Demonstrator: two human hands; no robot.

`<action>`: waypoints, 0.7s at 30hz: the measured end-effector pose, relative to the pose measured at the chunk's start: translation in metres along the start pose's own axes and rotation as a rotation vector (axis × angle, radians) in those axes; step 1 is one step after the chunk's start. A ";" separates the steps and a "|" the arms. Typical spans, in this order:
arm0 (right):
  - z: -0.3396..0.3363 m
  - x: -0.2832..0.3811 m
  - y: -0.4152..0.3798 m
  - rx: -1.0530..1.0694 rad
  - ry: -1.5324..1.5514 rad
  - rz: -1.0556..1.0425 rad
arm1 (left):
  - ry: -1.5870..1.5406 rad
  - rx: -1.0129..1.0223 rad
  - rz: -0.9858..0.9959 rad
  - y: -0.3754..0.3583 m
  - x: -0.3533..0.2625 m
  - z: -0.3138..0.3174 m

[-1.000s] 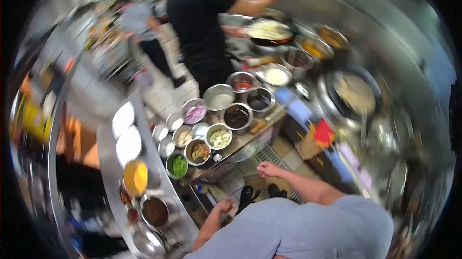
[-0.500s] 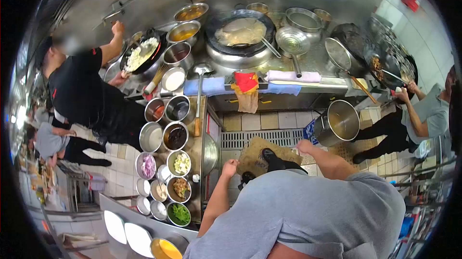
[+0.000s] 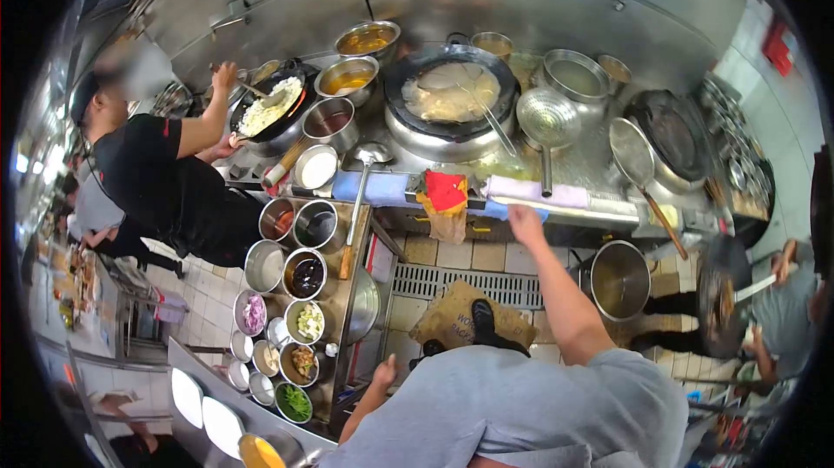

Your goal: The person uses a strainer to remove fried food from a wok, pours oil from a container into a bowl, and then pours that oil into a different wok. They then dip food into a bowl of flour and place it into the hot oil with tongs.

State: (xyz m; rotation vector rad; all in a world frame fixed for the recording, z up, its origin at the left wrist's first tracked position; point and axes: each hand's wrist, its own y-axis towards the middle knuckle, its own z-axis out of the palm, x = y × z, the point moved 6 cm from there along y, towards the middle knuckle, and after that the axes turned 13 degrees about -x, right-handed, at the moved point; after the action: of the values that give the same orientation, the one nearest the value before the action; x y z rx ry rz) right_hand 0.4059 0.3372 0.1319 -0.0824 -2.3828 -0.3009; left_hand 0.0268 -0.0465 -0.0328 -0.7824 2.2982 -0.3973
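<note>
My right hand (image 3: 525, 223) is stretched forward, its fingers curled with nothing visible in them. It is just in front of the stove edge, close to the blue and lilac folded cloths (image 3: 539, 192). My left hand (image 3: 385, 372) hangs low beside the side counter, loosely closed and holding nothing I can see. Ahead, a large wok (image 3: 415, 129) holds pale, cloudy liquid, with a long-handled wire skimmer (image 3: 491, 118) resting in it. A perforated ladle (image 3: 547, 119) lies to its right, handle toward me. A red cloth (image 3: 446, 191) sits at the stove's front edge.
Steel pots of ingredients (image 3: 305, 276) crowd the side counter, where a ladle (image 3: 357, 207) lies. A big stockpot (image 3: 620, 280) stands at right. One co-worker (image 3: 156, 159) stirs a wok at left; another (image 3: 786, 312) holds a wok at right. Flattened cardboard (image 3: 443, 316) covers the floor.
My right hand has moved forward and up toward the stove edge. My left hand has dropped back. The right co-worker's wok has come off the stove toward that person.
</note>
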 end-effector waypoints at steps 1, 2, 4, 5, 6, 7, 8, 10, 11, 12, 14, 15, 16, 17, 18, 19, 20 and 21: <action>-0.023 0.021 0.034 -0.153 -0.030 -0.065 | -0.029 -0.030 -0.006 -0.001 0.029 0.004; -0.038 0.036 0.060 -0.304 -0.058 -0.127 | -0.056 -0.059 -0.015 0.001 0.049 0.006; -0.043 0.049 0.095 -0.470 -0.129 -0.152 | -0.250 0.019 -0.211 -0.018 0.054 -0.010; -0.040 0.053 0.108 -0.457 -0.121 -0.155 | -0.250 0.011 -0.225 -0.025 0.048 -0.014; -0.030 0.054 0.123 -0.328 -0.121 -0.095 | -0.380 -0.060 -0.334 -0.029 0.037 -0.026; -0.018 0.057 0.138 -0.199 -0.120 -0.039 | -0.514 -0.135 -0.441 -0.027 0.028 -0.035; -0.009 0.063 0.156 -0.190 -0.109 -0.052 | -0.521 -0.149 -0.450 -0.021 0.018 -0.038; 0.014 0.077 0.184 -0.067 -0.141 -0.067 | -0.657 -0.215 -0.444 -0.014 -0.002 -0.044; 0.017 0.090 0.199 -0.054 -0.202 -0.140 | -0.699 -0.180 -0.443 -0.010 -0.014 -0.043; 0.027 0.094 0.220 -0.126 -0.220 -0.233 | -0.712 -0.190 -0.454 -0.005 -0.019 -0.040; 0.007 0.124 0.245 -0.085 -0.272 -0.246 | -0.674 -0.125 -0.341 0.010 -0.028 -0.028; 0.001 0.127 0.260 -0.090 -0.326 -0.311 | -0.678 -0.126 -0.350 0.016 -0.028 -0.021; -0.009 0.129 0.275 -0.098 -0.341 -0.351 | -0.656 -0.103 -0.284 0.024 -0.032 -0.015; -0.020 0.128 0.287 -0.094 -0.327 -0.344 | -0.624 -0.070 -0.215 0.027 -0.036 -0.012; -0.051 0.140 0.280 -0.119 -0.288 -0.296 | -0.603 -0.046 -0.207 0.025 -0.037 -0.011; -0.062 0.131 0.289 -0.132 -0.338 -0.258 | -0.575 -0.054 -0.205 0.025 -0.043 -0.016; -0.072 0.119 0.291 -0.148 -0.359 -0.217 | -0.550 -0.058 -0.201 0.026 -0.045 -0.022; -0.081 0.113 0.292 -0.165 -0.384 -0.222 | -0.563 -0.022 -0.234 0.028 -0.039 -0.021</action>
State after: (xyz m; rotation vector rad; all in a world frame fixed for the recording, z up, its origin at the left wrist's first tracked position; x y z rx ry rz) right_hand 0.4181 0.5986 0.3227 0.0534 -2.7475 -0.6365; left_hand 0.0234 0.0011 -0.0114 -1.0292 1.6961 -0.2160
